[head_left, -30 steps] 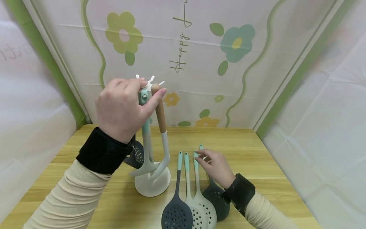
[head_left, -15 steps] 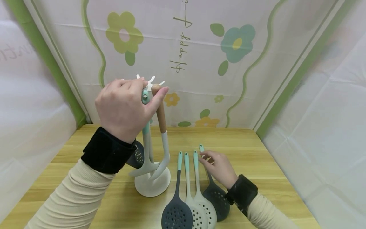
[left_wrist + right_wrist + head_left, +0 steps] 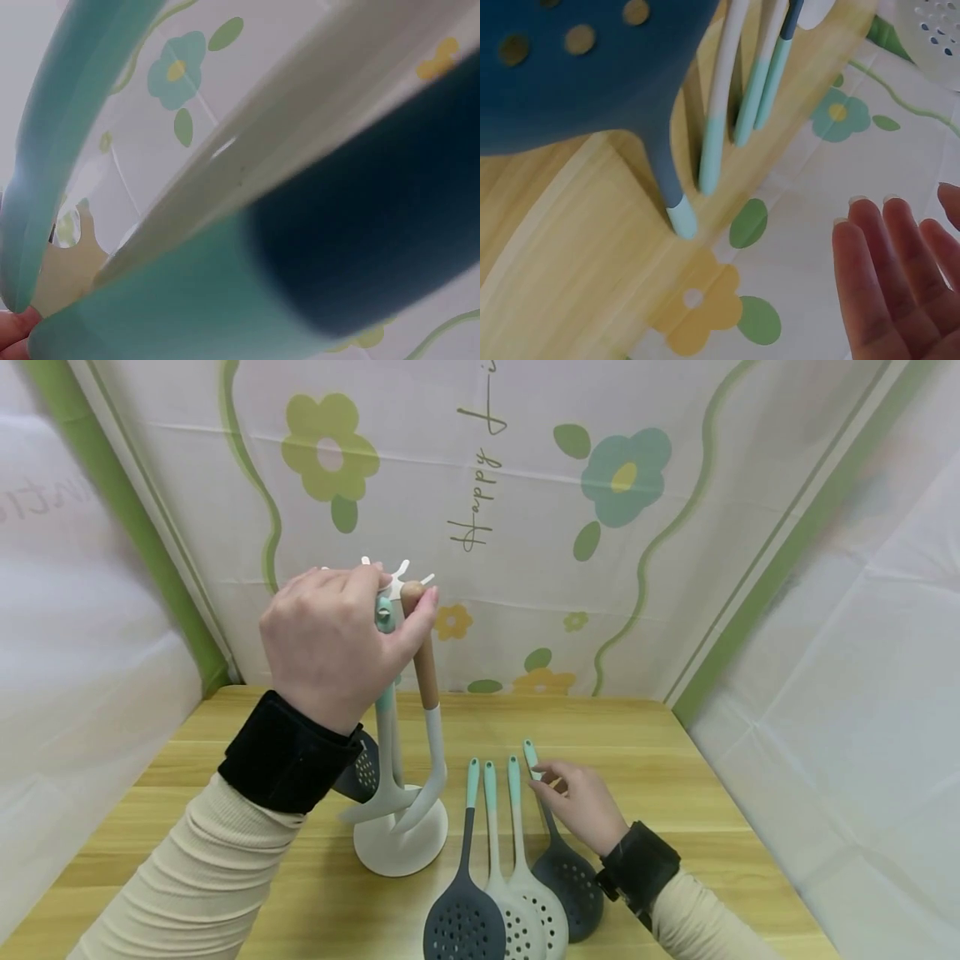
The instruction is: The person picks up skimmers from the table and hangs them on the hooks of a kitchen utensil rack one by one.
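My left hand (image 3: 330, 635) grips the top of a white utensil stand (image 3: 401, 857), thumb by the wooden handle (image 3: 425, 672) of a white utensil hanging there. A teal-handled pale utensil (image 3: 385, 752) and a dark slotted one (image 3: 365, 768) hang there too. In the left wrist view, fingertips (image 3: 13, 326) show beside a teal handle (image 3: 67, 135). My right hand (image 3: 581, 802), fingers loosely bent, hovers at the teal handle end of a dark skimmer (image 3: 570, 881) lying on the table. The right wrist view shows that hand (image 3: 900, 292) holding nothing, apart from the skimmer's handle (image 3: 681, 217).
Left of the dark skimmer, two pale perforated skimmers (image 3: 543, 906) overlap beside a dark slotted one (image 3: 465, 918), handles pointing away on the wooden table (image 3: 637, 752). A flower-printed cloth (image 3: 517, 527) stands behind, with white cloth walls at both sides.
My right hand has shifted slightly rightward, from the pale skimmer's handle end to that of the dark skimmer. My left hand stays on the stand, its wrist shifted slightly right.
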Demonstrator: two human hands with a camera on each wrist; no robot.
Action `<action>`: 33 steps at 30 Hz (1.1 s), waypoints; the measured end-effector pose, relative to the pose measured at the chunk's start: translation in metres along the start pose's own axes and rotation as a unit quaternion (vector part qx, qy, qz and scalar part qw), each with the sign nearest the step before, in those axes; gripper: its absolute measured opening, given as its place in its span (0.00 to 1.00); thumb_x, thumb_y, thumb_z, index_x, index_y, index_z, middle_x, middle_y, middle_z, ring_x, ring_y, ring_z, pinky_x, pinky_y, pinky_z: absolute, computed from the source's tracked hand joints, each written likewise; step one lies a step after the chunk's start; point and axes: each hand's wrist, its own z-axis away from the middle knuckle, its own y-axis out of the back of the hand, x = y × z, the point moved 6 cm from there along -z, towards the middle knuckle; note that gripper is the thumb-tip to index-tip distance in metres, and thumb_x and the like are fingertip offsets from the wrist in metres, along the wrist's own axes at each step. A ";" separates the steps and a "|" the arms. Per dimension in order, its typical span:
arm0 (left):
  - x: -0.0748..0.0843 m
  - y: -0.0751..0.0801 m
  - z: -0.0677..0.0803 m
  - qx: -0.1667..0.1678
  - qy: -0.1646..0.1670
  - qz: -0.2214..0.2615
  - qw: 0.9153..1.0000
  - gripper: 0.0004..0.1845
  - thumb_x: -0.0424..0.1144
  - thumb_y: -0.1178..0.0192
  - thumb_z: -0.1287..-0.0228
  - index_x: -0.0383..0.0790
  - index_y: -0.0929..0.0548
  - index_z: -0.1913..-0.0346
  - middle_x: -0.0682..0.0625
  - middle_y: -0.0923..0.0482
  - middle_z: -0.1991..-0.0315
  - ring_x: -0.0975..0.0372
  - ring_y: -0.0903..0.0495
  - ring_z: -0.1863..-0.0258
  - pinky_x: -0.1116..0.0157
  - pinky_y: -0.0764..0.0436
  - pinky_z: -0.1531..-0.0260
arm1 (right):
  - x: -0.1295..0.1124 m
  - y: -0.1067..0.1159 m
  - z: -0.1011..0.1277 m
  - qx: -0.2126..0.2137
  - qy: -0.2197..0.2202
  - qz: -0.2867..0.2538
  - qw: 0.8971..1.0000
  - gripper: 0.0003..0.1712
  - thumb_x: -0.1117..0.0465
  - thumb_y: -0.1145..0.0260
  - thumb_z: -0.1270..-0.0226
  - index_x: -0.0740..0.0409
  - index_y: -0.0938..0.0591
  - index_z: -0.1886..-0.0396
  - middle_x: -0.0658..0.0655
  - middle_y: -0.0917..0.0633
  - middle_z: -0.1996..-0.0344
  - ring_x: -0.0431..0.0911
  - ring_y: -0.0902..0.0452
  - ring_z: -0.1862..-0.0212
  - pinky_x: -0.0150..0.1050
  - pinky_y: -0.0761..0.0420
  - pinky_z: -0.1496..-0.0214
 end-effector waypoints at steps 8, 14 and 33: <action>-0.001 -0.001 0.000 -0.012 -0.003 0.006 1.000 0.26 0.56 0.44 0.35 0.34 0.18 0.78 0.44 0.20 0.85 0.50 0.23 0.84 0.55 0.19 0.74 | 0.014 -0.003 -0.002 -0.011 -0.026 0.025 0.999 0.15 0.56 0.33 0.34 0.56 0.14 0.50 0.52 0.13 0.66 0.39 0.22 0.69 0.35 0.22 0.68; -0.002 -0.002 0.001 -0.020 0.008 0.031 0.999 0.26 0.55 0.42 0.37 0.31 0.15 0.73 0.41 0.14 0.76 0.48 0.18 0.79 0.46 0.16 0.54 | 0.023 -0.009 -0.001 -0.029 -0.041 0.057 0.997 0.16 0.57 0.32 0.35 0.56 0.14 0.50 0.53 0.12 0.65 0.38 0.23 0.72 0.35 0.22 0.70; -0.011 -0.002 0.000 -0.021 -0.004 0.086 0.996 0.24 0.54 0.42 0.38 0.32 0.12 0.65 0.41 0.11 0.66 0.46 0.15 0.77 0.38 0.20 0.50 | 0.053 -0.025 0.003 -0.092 -0.098 0.072 0.988 0.20 0.59 0.30 0.38 0.65 0.17 0.50 0.57 0.14 0.69 0.42 0.23 0.73 0.36 0.24 0.73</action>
